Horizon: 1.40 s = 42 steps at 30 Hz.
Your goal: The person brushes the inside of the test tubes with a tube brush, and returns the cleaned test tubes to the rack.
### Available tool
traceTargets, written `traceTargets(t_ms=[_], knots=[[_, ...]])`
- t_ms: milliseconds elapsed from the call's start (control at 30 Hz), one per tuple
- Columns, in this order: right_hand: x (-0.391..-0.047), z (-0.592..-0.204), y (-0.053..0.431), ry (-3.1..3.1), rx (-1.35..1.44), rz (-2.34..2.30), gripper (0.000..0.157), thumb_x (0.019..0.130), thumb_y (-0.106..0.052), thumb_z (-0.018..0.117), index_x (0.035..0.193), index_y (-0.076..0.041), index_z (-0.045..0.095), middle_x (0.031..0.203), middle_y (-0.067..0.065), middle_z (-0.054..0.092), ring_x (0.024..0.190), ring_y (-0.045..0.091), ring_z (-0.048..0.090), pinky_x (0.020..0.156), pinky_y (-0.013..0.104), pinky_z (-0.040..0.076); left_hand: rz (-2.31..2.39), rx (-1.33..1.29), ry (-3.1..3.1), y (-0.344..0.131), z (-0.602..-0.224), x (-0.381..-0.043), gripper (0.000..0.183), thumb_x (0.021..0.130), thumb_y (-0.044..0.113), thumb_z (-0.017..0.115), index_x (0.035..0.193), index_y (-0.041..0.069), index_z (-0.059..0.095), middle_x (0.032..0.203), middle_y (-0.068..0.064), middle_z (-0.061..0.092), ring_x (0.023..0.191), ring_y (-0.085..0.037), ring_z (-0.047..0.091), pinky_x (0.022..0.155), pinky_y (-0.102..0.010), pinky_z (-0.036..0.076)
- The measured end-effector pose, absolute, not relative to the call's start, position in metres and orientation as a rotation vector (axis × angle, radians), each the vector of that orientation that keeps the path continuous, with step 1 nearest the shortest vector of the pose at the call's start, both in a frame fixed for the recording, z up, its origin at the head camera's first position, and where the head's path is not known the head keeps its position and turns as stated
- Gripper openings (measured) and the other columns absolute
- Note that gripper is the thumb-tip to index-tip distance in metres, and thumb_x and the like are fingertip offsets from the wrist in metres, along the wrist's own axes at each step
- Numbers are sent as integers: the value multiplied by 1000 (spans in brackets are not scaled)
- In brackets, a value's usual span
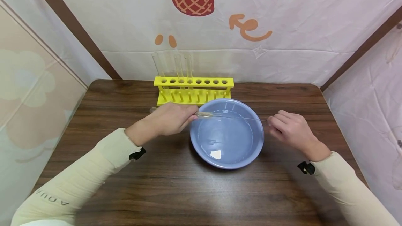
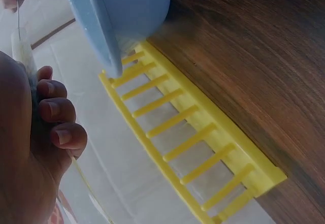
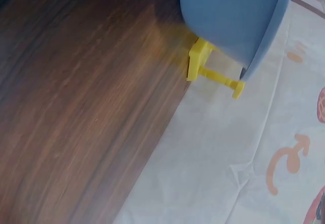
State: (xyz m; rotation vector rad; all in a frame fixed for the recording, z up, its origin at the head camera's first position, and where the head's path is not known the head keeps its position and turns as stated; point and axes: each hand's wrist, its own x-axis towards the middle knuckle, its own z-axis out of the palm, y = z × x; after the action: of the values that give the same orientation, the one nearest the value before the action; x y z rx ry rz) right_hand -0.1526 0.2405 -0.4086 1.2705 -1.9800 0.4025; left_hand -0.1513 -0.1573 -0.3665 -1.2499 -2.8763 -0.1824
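My left hand point(image 1: 174, 118) grips a clear glass test tube point(image 1: 217, 115), held nearly level above the left side of a blue basin point(image 1: 226, 165). Its closed end pokes out behind the hand on the left. Pale bristles of a test tube brush point(image 1: 205, 114) show inside the tube, just past the left fingers. From the tube's mouth the brush's thin wire handle runs right across the basin to my right hand point(image 1: 290, 128), whose curled fingers pinch its end beyond the basin's right rim. In the left wrist view, fingers point(image 2: 58, 109) wrap round the tube.
Behind the basin stands a yellow test tube rack point(image 1: 216, 82) with three glass tubes point(image 1: 178, 66) on its left side. Water lies in the basin. A printed cloth point(image 1: 125, 37) hangs along the back edge of the brown wooden table point(image 1: 201, 198).
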Motion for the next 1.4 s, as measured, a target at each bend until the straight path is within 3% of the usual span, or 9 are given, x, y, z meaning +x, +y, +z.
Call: traceTargets(t_ms=[833, 1400], knots=[[-143, -407, 275, -1946, 1224, 255, 31, 105, -14, 46, 83, 2, 62, 67, 8, 58, 53, 21, 47, 42, 37, 41, -240, -1248, -2833, -173, -370, -146, 19, 108, 30, 48, 95, 18, 53, 76, 7, 47, 66, -13, 50, 54, -31, 42], [-140, -405, 287, -1856, 1193, 207, 30, 106, -11, 50, 86, 6, 65, 70, 14, 61, 54, 30, 48, 42, 44, 43, -259, -1237, -2869, -177, -370, -145, 17, 107, 31, 51, 98, 18, 55, 77, 8, 50, 68, -12, 50, 58, -32, 44]])
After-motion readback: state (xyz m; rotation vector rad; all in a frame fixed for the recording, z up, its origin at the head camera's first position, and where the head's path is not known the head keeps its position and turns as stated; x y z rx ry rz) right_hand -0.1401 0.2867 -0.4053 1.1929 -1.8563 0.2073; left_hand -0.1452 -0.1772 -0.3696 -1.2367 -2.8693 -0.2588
